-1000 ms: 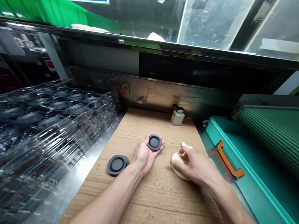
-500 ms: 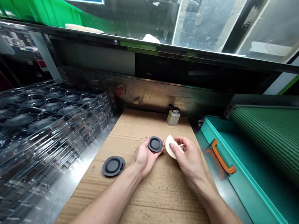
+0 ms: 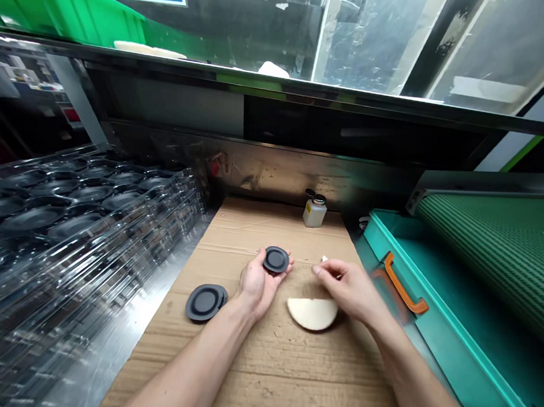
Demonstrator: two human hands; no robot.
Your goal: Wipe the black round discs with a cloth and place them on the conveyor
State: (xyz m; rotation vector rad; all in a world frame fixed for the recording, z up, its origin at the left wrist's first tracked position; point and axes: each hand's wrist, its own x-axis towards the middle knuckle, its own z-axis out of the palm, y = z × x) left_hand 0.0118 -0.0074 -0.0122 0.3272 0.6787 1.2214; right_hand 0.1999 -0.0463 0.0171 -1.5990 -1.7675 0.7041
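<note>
Left hand (image 3: 254, 283) was palm up over the cardboard sheet (image 3: 283, 376), fingers under a small dark disc (image 3: 276, 259) and thumb at its edge: a light grip, disc face up. Right hand (image 3: 348, 290) sat knuckles up, fingers curled, thumb and index close together. A small white bit (image 3: 324, 259) showed just behind those fingertips; couldn't tell whether it was pinched or merely beside them. Cream half-round pad (image 3: 313, 315) lay flat on the cardboard, just below the right hand, straight edge facing away from the person. Two more dark discs (image 3: 204, 303) lay overlapped left of the left forearm. White bottle (image 3: 314, 214) stood upright near the far edge of the cardboard, dark cap flipped open. Clear trays (image 3: 115, 258) were stacked on the left of the metal desk (image 3: 150, 310). Teal bin (image 3: 451, 350) with orange handle (image 3: 402, 287) sat right, partly under the green belt (image 3: 504, 215).
</note>
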